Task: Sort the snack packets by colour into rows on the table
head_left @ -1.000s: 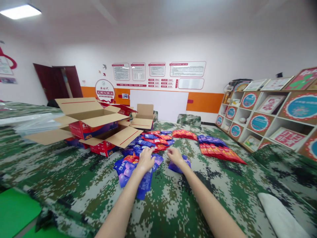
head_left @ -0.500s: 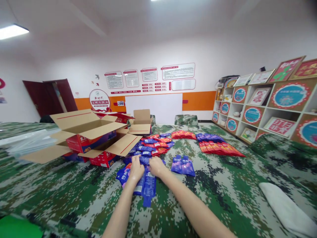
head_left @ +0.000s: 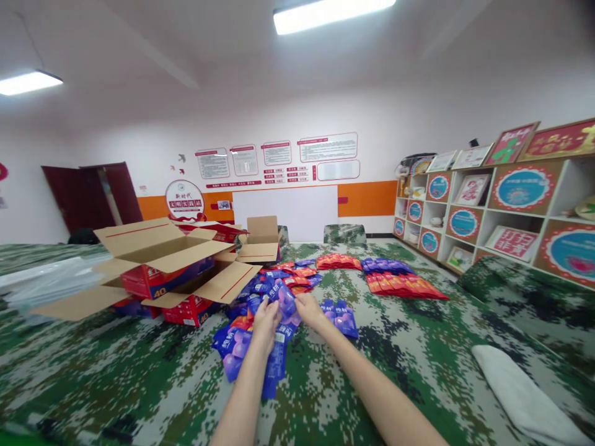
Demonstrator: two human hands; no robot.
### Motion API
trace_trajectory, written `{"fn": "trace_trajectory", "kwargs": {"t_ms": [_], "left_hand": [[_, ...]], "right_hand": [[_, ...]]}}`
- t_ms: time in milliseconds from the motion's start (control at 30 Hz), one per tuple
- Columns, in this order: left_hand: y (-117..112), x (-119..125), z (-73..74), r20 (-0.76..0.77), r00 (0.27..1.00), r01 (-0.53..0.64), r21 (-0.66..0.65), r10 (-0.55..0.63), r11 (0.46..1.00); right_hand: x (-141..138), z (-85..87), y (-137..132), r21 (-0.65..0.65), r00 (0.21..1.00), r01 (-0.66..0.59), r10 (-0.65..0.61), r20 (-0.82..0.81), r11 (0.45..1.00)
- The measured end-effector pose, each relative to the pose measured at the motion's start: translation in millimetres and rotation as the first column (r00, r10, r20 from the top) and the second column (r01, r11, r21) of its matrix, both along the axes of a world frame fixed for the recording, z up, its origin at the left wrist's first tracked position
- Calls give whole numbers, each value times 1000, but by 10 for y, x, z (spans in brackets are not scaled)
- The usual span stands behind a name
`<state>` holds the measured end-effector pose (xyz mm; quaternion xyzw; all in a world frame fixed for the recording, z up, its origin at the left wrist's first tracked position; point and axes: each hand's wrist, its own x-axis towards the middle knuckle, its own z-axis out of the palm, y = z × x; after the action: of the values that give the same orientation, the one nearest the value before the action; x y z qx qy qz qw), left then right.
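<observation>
Purple and glossy, the pouch [head_left: 287,301] is pinched at its two sides by my left hand [head_left: 264,321] and my right hand [head_left: 308,308], raised just above the heap of pouches [head_left: 239,344], with a flat pair of pouches [head_left: 343,317] just right of my grip and open cartons [head_left: 158,251] farther left.

Both hands have closed together and lifted a purple packet [head_left: 287,301] off the pile [head_left: 251,341]

I see one glossy purple packet [head_left: 287,303] with white lettering, lifted and tilted just above the loose heap of blue, purple and red packets [head_left: 242,344] lying on the camouflage cloth [head_left: 372,371]
</observation>
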<state>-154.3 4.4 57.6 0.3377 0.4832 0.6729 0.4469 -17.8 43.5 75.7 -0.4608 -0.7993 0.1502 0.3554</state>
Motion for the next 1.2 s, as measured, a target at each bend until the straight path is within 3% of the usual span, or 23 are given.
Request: {"fn": "trace_trajectory", "kwargs": {"t_ms": [67,167,267,367,500,633,700,833,967,1067,1200], "left_hand": [[-55,167,31,95,989,114,1,-113,994],[-146,346,43,86,984,157,-5,-156,988],[-200,478,26,31,980,196,-24,-195,980],[-194,643,21,-27,944,328,-19,-328,944],[-134,984,60,-167,864,478,-29,-476,878],[-129,1363,64,-329,820,507,38,-468,861],[-149,1506,22,-497,750,523,41,-436,851],[-161,1670,-93,-834,481,520,24,-269,854],[-122,1731,-156,-947,261,498,-34,-187,867],[-83,1735,-185,-974,168,447,-62,-152,892],[-34,1712,-234,-982,118,412,-85,-146,907]], "right_hand": [[139,-70,-24,-78,990,-45,34,-136,996],[380,-132,-100,-136,976,-88,58,-211,987],[619,-82,-144,-157,964,-127,84,-253,979],[831,37,-96,-174,927,-143,71,-367,974],[1152,125,46,-237,880,-103,-23,-474,966],[1547,29,150,-329,871,42,-196,-450,943],[1726,-69,173,-337,876,133,-270,-401,932],[1962,-293,198,-348,879,231,-348,-326,908],[2064,-463,268,-336,889,313,-399,-227,888],[2088,-519,332,-300,893,377,-429,-132,876],[2046,-542,376,-241,896,422,-442,-33,874]]}}
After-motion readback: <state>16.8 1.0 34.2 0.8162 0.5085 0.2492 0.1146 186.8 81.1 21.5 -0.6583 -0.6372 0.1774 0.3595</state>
